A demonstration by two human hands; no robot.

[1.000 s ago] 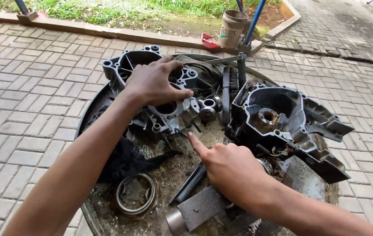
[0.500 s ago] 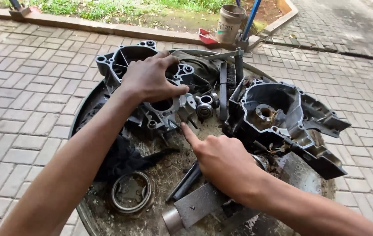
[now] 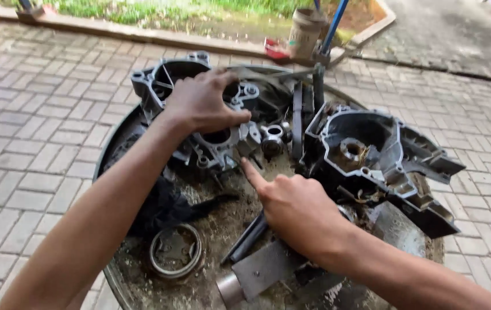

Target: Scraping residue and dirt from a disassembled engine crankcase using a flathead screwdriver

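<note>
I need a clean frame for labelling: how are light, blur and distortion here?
Head view: soft, even daylight, no glare; left hand and right hand slightly motion-blurred; engine casing readable; wide-angle bending at the edges.

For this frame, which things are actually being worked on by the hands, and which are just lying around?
In hand:
- left engine casing half, gripped from above by the left hand
- right hand, index finger pointing at that casing's lower edge

Lying about:
- second casing half, to the right
- ring-shaped part
- black cloth
- round metal tray holding it all
- bucket by the grass
</note>
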